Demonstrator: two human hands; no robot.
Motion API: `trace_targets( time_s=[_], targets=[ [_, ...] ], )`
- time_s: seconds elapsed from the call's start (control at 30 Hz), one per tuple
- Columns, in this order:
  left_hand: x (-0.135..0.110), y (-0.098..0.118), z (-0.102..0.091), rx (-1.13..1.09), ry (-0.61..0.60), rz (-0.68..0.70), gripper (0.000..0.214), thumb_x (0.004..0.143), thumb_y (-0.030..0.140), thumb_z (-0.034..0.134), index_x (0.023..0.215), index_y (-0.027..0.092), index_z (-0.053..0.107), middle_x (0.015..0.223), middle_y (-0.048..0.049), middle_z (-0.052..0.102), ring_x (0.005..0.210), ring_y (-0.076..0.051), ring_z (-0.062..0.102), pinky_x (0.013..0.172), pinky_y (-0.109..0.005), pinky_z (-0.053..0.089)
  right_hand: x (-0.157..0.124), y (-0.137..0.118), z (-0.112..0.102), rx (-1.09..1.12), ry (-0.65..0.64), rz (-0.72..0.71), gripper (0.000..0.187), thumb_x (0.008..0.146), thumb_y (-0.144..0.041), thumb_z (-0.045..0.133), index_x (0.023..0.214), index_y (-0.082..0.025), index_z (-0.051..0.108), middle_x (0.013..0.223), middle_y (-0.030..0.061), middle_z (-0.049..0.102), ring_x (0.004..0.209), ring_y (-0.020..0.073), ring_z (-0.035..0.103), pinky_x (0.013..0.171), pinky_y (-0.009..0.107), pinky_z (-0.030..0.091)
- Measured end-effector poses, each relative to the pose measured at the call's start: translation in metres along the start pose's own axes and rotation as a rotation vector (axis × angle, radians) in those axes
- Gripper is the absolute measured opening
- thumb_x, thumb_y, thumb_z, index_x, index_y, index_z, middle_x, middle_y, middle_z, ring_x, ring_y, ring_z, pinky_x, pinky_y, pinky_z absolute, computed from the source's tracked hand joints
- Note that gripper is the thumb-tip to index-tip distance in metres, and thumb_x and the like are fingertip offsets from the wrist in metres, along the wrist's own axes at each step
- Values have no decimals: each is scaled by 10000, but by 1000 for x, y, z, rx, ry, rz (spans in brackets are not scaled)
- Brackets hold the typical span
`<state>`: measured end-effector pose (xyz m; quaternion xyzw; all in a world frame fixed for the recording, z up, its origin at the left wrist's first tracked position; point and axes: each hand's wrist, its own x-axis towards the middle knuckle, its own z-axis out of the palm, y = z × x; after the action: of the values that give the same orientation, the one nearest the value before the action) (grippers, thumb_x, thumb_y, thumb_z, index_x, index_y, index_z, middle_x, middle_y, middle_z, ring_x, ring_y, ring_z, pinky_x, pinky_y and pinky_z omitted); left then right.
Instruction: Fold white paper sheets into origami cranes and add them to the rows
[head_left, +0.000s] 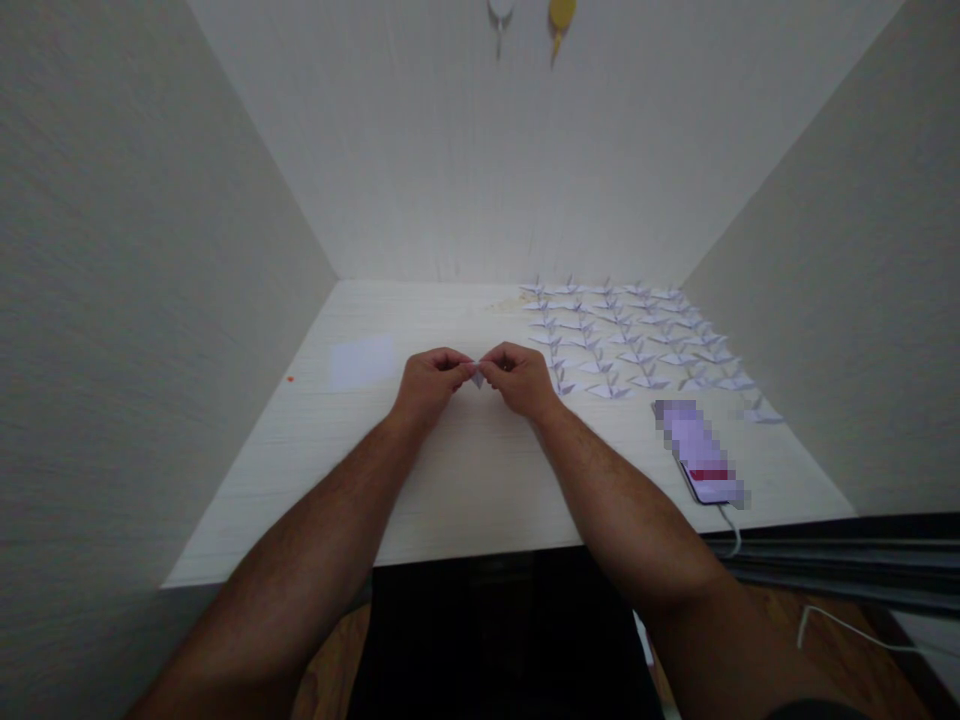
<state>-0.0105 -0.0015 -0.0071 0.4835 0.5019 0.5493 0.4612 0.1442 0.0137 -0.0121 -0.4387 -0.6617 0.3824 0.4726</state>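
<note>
A small piece of folded white paper [478,379] is pinched between my two hands above the middle of the table. My left hand [437,382] grips its left side with thumb and fingertips. On the other side my right hand [519,377] pinches it the same way, so the fingers of both hands nearly meet. Most of the paper is covered by the fingertips; a pointed lower part shows. Several white paper cranes [609,387] stand in rows just right of my right hand. Flat white paper [361,361] lies to the left of my left hand.
A phone [697,455] with a white cable [733,530] lies at the right near the front edge of the white table [300,480]. Walls close in the left, back and right. A tiny orange bit [290,379] lies far left. Two hooks [561,15] hang on the back wall.
</note>
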Motion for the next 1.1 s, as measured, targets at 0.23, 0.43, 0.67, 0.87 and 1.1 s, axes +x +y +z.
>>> trace_targets(
  time_s=[0.23,0.43,0.67,0.87,1.1],
  targets=[
    [-3,7,-2,221,-9,56,143,649,310,777,683,178,734,568,2,624,506,-93,474,509,-241,358,0,-1,0,-65,17,-21,196,742,-346,681,668,-170,637,599,-15,617,551,94,512,541,223,400],
    [-1,10,-7,333,-24,48,163,654,323,769,712,174,739,563,1,630,516,-105,505,527,-246,386,1,3,-1,-130,7,-80,156,766,-291,649,674,-165,649,612,-17,621,571,89,519,566,219,403],
    [0,6,-7,316,-13,63,95,649,251,726,657,163,690,563,15,610,525,-97,499,537,-241,387,1,4,0,-172,-23,-91,107,751,-246,640,693,-162,671,629,-15,648,580,93,540,574,222,410],
    [-1,2,-1,325,3,95,92,661,236,696,631,158,657,587,14,627,541,-98,512,554,-242,395,0,2,0,-179,-9,-78,118,752,-233,642,661,-159,657,587,-25,622,559,89,521,551,222,388],
    [-2,5,0,378,-28,154,102,686,258,700,661,160,686,607,5,647,562,-106,527,572,-248,409,0,-3,-4,-165,0,-14,150,733,-276,693,647,-158,660,580,-18,628,547,93,512,536,230,382]
  ],
)
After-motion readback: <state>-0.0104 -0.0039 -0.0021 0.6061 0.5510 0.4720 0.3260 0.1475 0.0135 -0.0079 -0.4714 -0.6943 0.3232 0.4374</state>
